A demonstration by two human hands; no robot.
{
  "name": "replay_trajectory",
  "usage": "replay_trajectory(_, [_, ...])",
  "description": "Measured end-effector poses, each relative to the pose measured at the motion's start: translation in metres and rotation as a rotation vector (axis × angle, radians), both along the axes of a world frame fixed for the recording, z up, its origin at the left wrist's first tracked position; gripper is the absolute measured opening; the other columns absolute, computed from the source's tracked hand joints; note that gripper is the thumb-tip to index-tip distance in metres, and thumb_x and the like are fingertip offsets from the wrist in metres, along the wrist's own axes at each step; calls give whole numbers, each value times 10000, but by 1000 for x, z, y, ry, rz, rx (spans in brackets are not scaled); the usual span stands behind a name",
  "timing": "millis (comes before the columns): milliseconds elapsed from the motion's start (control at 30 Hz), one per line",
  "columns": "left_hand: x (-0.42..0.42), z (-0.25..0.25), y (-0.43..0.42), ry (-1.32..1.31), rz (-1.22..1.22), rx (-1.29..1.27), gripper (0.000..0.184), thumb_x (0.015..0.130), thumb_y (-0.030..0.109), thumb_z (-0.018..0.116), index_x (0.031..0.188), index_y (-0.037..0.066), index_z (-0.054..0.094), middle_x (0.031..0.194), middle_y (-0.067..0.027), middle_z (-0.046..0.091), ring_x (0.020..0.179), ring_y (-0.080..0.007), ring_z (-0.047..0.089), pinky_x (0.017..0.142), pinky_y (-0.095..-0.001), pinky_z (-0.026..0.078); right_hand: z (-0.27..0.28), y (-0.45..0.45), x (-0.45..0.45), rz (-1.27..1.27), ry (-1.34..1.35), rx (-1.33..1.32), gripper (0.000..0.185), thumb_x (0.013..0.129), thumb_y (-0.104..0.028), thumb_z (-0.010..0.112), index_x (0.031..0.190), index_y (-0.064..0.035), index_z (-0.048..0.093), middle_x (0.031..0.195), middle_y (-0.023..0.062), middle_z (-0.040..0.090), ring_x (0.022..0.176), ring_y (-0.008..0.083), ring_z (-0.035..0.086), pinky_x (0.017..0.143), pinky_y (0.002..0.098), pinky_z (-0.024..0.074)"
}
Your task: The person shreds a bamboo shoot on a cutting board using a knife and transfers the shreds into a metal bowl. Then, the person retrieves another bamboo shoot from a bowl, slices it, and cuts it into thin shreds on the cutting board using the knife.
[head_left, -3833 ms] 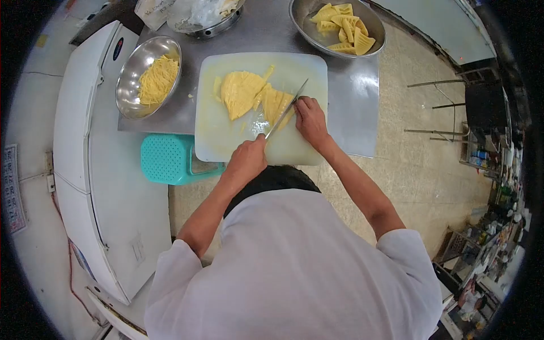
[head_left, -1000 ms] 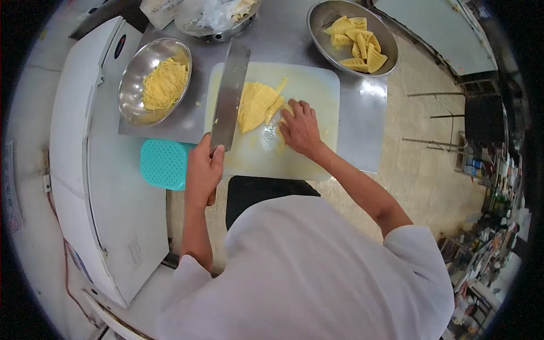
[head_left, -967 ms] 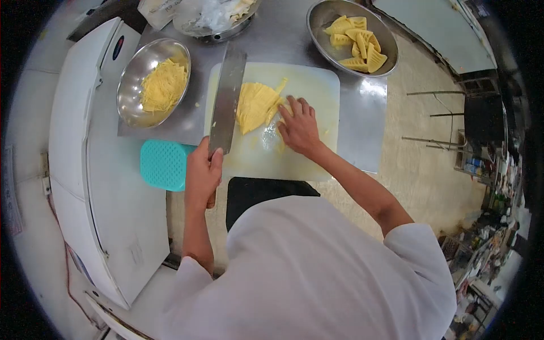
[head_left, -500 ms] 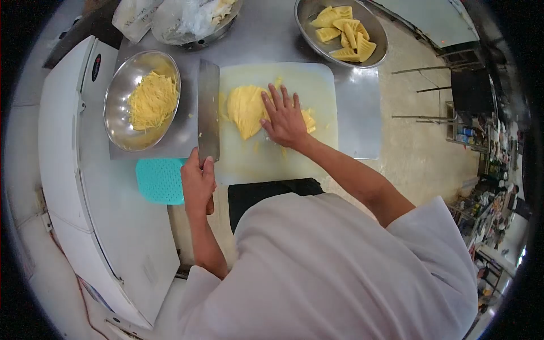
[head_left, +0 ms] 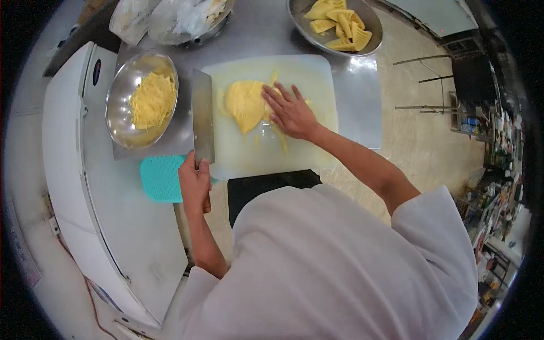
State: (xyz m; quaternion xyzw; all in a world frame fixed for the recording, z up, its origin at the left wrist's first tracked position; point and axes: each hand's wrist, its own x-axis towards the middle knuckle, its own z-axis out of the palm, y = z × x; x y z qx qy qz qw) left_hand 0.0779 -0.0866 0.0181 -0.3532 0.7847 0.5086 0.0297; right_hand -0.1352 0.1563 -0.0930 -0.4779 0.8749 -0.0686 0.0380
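Observation:
My left hand (head_left: 194,182) is wrapped round the wooden handle of a cleaver (head_left: 203,116). Its wide blade points away from me, along the left edge of the white cutting board (head_left: 309,73). On the board lies a fanned mound of thin yellow slices, which look like bamboo shoot (head_left: 245,105). My right hand (head_left: 293,117) rests with fingers stretched out over the right side of these slices and hides part of them. A few loose strips lie near that hand. To the left, a steel bowl (head_left: 117,113) holds a heap of yellow shreds (head_left: 152,101).
A second steel bowl (head_left: 300,37) with large yellow wedges (head_left: 343,25) stands at the back right of the steel table (head_left: 357,107). Plastic bags (head_left: 175,25) sit at the back left. A turquoise perforated basket (head_left: 161,179) is beside my left hand, near a white freezer (head_left: 119,187).
My right hand has shifted slightly right over the slices, its fingers closer together. The cleaver stays in my left hand at the board's left edge. The camera view has moved a little.

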Motion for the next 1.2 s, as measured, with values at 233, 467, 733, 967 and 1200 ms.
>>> replay_trajectory(233, [-6,7,-6,483,-275,-470,424,862,-2,659,1280,70,687,668,-95,582,531,-199,573,508,-349,457,16,49,-55,-216,-564,-925,673,1077,-458,387,1610,-66,259,1693,131,196,1576,281,113,1259,463,118])
replay_trajectory(467, [-34,20,-10,593,-658,-1207,305,772,54,729,1068,125,756,653,-32,501,603,-225,551,554,-376,443,124,64,-61,33,-630,-598,620,983,-366,611,1503,-55,482,1528,205,491,1427,322,458,1199,404,315])
replay_trajectory(733, [-45,28,13,692,-799,-1236,148,797,95,724,943,108,750,642,-22,503,617,-209,565,566,-376,436,84,38,-49,6,-835,-272,329,812,-134,799,1093,30,751,893,156,772,844,230,750,775,348,575])
replay_trajectory(967, [-30,22,21,620,-848,-1174,162,755,86,717,913,109,743,645,-23,504,621,-207,569,575,-374,445,82,26,-44,-40,-940,-455,285,869,-160,769,1052,56,738,841,152,761,767,186,742,726,321,576])
replay_trajectory(1200, [-33,22,36,609,-964,-1165,196,747,88,709,941,102,728,659,-28,505,625,-211,569,587,-373,453,62,-20,-9,-72,-992,-371,369,819,-174,789,1079,75,712,834,162,738,764,188,696,738,334,540])
